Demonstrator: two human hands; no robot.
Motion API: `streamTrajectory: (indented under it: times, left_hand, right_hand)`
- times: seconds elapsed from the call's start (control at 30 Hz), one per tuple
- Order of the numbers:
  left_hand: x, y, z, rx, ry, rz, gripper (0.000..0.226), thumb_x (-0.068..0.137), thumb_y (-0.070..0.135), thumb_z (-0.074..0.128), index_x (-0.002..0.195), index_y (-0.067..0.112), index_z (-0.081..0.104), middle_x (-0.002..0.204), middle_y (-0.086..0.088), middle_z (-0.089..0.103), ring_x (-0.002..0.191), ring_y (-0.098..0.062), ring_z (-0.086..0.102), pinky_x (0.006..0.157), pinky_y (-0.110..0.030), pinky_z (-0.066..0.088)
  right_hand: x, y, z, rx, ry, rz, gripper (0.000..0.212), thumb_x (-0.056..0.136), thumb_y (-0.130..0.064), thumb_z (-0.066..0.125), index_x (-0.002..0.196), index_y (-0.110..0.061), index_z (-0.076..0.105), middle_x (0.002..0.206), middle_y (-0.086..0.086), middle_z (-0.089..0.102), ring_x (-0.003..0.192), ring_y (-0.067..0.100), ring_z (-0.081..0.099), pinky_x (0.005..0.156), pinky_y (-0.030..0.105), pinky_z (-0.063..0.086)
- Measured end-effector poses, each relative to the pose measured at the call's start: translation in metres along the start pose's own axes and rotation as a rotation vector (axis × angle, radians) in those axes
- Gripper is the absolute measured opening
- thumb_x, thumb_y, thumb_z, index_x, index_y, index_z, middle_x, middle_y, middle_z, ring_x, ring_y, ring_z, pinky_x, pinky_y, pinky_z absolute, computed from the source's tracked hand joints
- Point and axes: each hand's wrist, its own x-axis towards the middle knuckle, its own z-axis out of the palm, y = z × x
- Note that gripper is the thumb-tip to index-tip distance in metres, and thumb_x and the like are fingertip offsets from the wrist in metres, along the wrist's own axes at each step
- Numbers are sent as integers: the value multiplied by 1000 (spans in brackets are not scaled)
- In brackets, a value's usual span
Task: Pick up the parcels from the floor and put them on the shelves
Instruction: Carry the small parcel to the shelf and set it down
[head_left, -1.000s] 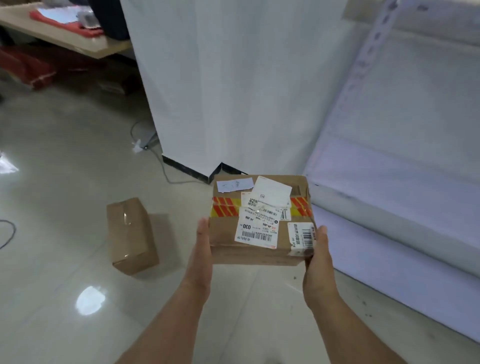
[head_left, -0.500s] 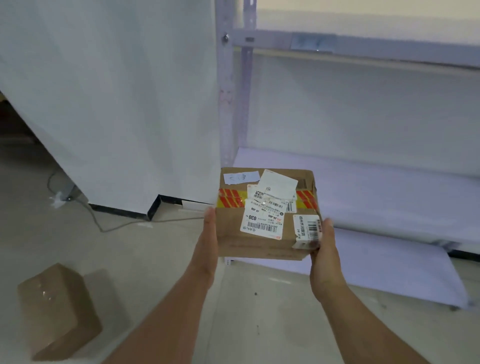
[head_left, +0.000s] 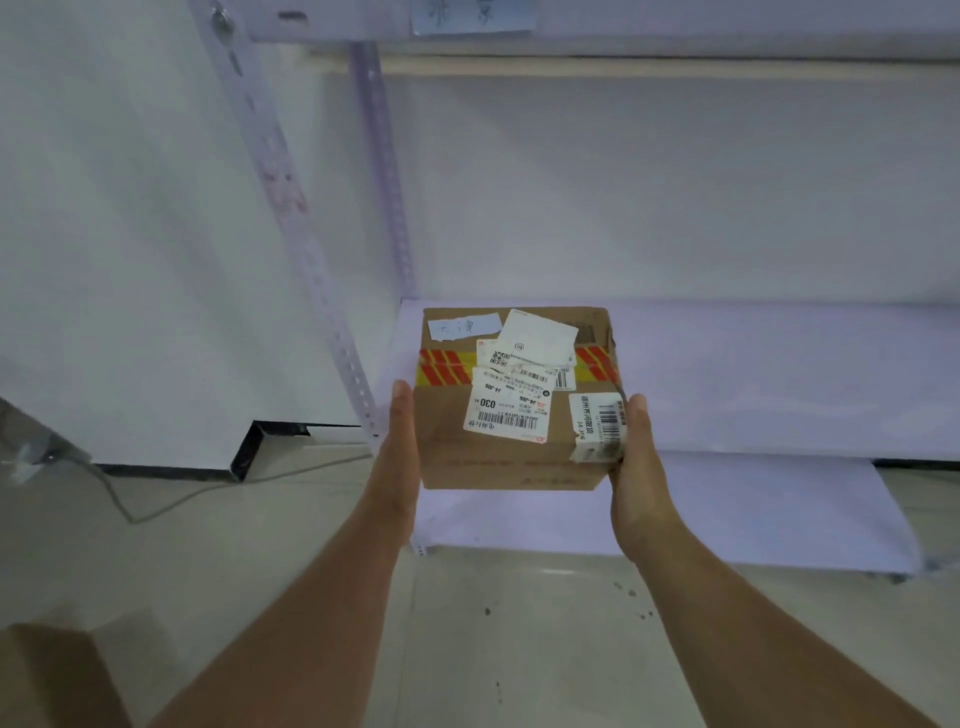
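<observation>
Cardboard parcel (head_left: 514, 405), left hand (head_left: 402, 457), right hand (head_left: 636, 467)

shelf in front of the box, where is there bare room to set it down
The white shelf board looks bare from the perforated upright on its left across to the right edge of view. The parcel, held between the left hand and right hand, hides the board's left front part. Another box sits on the floor, bottom left.
</observation>
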Motion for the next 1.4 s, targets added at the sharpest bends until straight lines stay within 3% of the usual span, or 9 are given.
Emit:
streamTrajectory:
  times: [0.2,0.37,0.5,0.6,0.67,0.73,0.8,0.93,1.4]
  left_hand:
    - [49,-3,3,-13,3,4,88,79,79,29,134,17,59,127,-9,69,118,-24,65,96,-37,54]
    - [79,-9,2,33,-27,-44,88,71,84,35,129,24,63,124,-6,71,116,-23,66,104,-48,47]
    - [100,-11,-4,111,-128,-37,61,81,75,37,122,37,61,121,5,71,111,-12,68,93,-36,53]
    - [110,-14,-13,239,-221,-16,66,75,43,71,135,25,51,122,5,69,106,-5,68,88,-28,56]
    - [112,-17,-17,342,-262,13,72,74,1,72,140,14,45,117,4,66,106,-8,67,73,-11,54]
    - [113,-17,-16,513,-192,30,75,78,-12,65,144,11,39,117,2,63,104,-16,61,63,0,46]
    - [118,-18,-18,633,-115,68,75,81,-4,65,147,15,36,118,3,61,102,-16,56,64,-1,44]
    - [135,-19,-20,719,-92,77,75,83,8,67,149,21,33,115,5,60,104,-21,57,82,-27,43]
    - [167,-11,-12,743,-51,53,70,85,12,67,147,18,36,131,-7,61,118,-30,56,86,-29,43]
  right_hand:
    - [42,2,8,-36,13,17,53,91,-60,30,117,-25,60,113,-1,67,104,11,61,86,27,40]
    - [72,14,12,-90,26,42,49,89,-63,33,114,-30,59,119,0,66,111,16,59,103,38,40]
    - [86,9,18,-157,-43,-13,61,74,-64,52,122,-26,58,117,0,69,108,18,64,103,44,44]
    - [89,3,15,-265,-153,-55,57,67,-29,76,120,-20,58,112,2,71,100,10,69,93,35,54]
    - [91,5,10,-308,-177,-81,45,74,14,65,105,-17,56,93,1,67,71,-10,68,65,13,56]
    - [90,6,11,-364,-123,-100,52,76,26,54,103,-18,48,86,-10,58,55,-18,60,47,5,46]
    - [97,13,12,-463,-39,-139,54,79,15,58,109,-27,45,87,-19,56,67,-13,61,53,7,46]
    - [117,19,13,-587,33,-146,50,81,1,61,108,-38,44,87,-26,54,80,-5,52,65,15,42]
    - [161,5,17,-617,14,-154,51,78,8,61,108,-31,45,84,-21,53,78,-1,50,65,14,38]
